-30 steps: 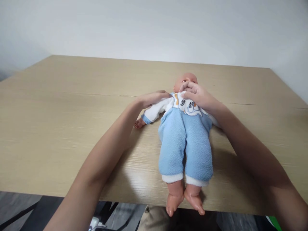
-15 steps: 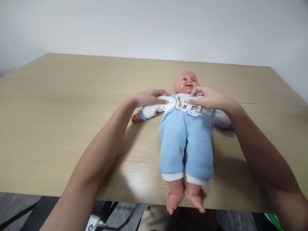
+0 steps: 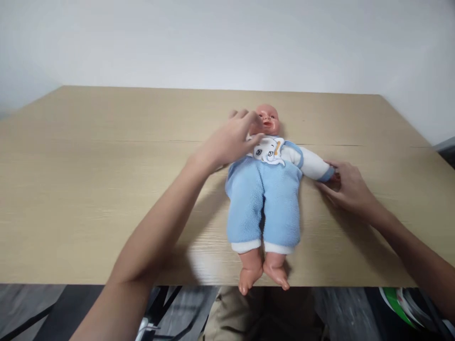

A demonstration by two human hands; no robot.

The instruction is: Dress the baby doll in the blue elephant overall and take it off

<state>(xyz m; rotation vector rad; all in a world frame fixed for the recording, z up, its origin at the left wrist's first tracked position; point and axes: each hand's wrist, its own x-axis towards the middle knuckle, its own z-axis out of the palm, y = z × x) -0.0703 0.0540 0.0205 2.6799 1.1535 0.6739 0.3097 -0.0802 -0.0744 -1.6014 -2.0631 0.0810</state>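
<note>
A baby doll [image 3: 265,199] in light blue fleece trousers and a white top with an elephant patch lies on its back on the wooden table [image 3: 88,189]. Its head points away from me and its bare feet hang over the near edge. My left hand [image 3: 231,139] rests on the doll's shoulder on the left side, fingers stretched toward its head, and hides that arm. My right hand [image 3: 346,187] is at the end of the doll's white sleeve on the right, thumb and fingers closed around the doll's small hand.
A plain white wall stands behind the table. Below the near edge I see my beige trousers [image 3: 231,317], a green and white object [image 3: 398,303] at lower right and a white item [image 3: 144,327] on the floor at lower left.
My right hand left the doll's chest and moved right, to the end of its outstretched sleeve. My left hand shifted up toward the doll's head. The doll now lies slightly further left.
</note>
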